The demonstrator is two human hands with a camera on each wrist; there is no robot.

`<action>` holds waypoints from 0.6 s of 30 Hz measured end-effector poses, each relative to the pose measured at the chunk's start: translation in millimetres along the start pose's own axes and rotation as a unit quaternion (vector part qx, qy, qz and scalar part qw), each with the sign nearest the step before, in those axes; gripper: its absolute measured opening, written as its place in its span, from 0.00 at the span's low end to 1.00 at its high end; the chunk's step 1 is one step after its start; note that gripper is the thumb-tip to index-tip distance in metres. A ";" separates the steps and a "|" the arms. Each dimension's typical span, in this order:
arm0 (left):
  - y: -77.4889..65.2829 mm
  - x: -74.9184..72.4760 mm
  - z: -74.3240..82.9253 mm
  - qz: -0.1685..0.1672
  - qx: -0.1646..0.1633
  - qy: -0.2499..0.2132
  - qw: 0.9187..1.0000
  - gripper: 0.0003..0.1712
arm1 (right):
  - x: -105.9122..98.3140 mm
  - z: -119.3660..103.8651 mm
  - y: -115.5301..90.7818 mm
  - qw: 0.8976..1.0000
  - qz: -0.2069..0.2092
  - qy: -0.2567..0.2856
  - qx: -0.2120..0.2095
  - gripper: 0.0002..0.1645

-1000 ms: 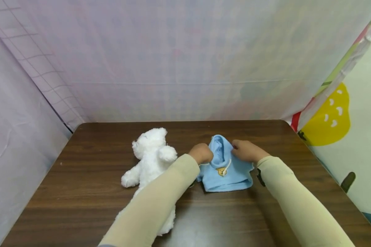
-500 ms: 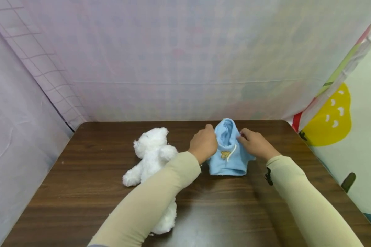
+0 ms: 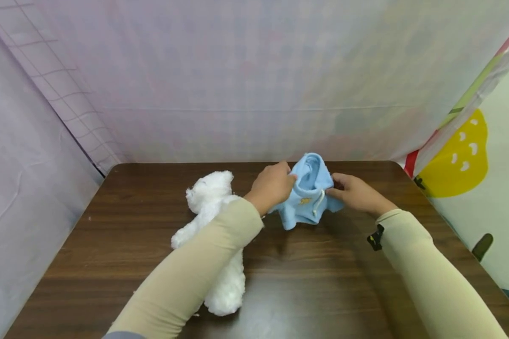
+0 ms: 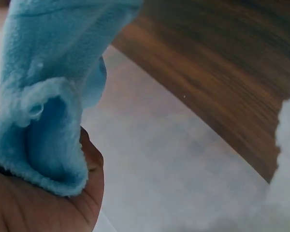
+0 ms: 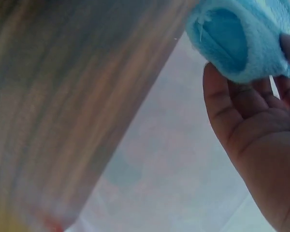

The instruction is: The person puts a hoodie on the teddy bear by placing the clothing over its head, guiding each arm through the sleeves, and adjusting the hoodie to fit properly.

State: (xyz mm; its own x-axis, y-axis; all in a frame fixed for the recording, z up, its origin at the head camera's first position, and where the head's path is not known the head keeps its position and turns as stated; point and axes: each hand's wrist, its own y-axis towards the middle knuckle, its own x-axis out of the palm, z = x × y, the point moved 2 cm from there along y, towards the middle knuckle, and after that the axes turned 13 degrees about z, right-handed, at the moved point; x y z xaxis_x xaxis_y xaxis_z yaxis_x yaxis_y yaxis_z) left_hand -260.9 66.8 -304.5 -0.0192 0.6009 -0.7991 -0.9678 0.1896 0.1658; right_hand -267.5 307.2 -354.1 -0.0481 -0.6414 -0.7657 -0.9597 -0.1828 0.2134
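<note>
A small light-blue hoodie (image 3: 302, 206), with a bear patch and a white drawstring, is held up over the far part of the table. My left hand (image 3: 273, 186) grips it at the left side by the hood. One fuzzy sleeve (image 4: 43, 135) hangs against that palm in the left wrist view, its cuff opening showing. On the other side my right hand (image 3: 356, 192) holds the hoodie between thumb and fingers; the right wrist view shows the fingers behind the other sleeve (image 5: 227, 43). A white plush bear (image 3: 212, 193) lies left of the hoodie, partly hidden by my left forearm.
The brown wooden table (image 3: 305, 282) runs back to a pale printed curtain (image 3: 254, 84). A second pale cloth (image 3: 29, 188) hangs along the left. At the right is a wall with a yellow printed shape (image 3: 462, 155).
Both hands have raised the hoodie and moved it toward the table's far edge. It now hangs tilted, its hem off to the lower left. The bear has stayed in place.
</note>
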 end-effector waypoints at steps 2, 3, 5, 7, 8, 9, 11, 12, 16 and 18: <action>2.1 -6.0 -1.9 -0.015 0.005 0.000 1.000 0.17 | -3.8 -5.6 0.3 1.000 0.007 -0.014 -0.003 0.12; 3.4 -9.1 -3.1 -0.025 0.008 0.002 1.000 0.18 | -5.6 -8.7 0.7 1.000 0.011 -0.022 -0.006 0.12; 4.6 -16.3 -5.5 -0.045 0.010 -0.007 0.999 0.19 | -9.5 -15.7 1.1 0.999 0.019 -0.033 -0.009 0.12; 4.9 -22.9 -8.2 -0.055 0.013 -0.013 0.998 0.18 | -13.0 -22.8 1.3 0.999 0.031 -0.040 -0.013 0.12; 4.3 -25.8 -9.9 -0.055 0.013 -0.016 0.998 0.17 | -14.5 -26.2 1.4 0.998 0.038 -0.041 -0.013 0.12; 3.6 -28.6 -11.6 -0.052 0.015 -0.018 0.998 0.17 | -15.8 -29.9 1.3 0.998 0.045 -0.042 -0.015 0.12; 1.9 -33.6 -14.5 -0.036 0.025 -0.016 0.999 0.16 | -18.6 -38.2 0.5 0.998 0.057 -0.039 -0.013 0.13; 1.0 -35.8 -16.0 -0.030 0.031 -0.013 0.999 0.16 | -19.6 -42.3 0.2 0.997 0.063 -0.037 -0.014 0.13; -1.0 -43.9 -23.5 -0.001 0.053 -0.011 0.999 0.16 | -24.8 -61.9 -1.5 0.996 0.083 -0.031 -0.011 0.11; -2.1 -49.6 -27.8 0.009 0.063 -0.018 0.998 0.15 | -27.4 -72.2 -1.5 0.995 0.093 -0.034 -0.019 0.10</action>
State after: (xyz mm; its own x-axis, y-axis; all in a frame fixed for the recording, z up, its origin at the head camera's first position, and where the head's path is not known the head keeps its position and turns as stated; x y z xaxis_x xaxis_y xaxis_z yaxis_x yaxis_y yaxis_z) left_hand -264.9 15.0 -281.2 -0.0245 0.6325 -0.7742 -0.9279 0.2737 0.2530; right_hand -244.8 271.2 -289.7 -0.2431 -0.6156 -0.7496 -0.9216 -0.0945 0.3765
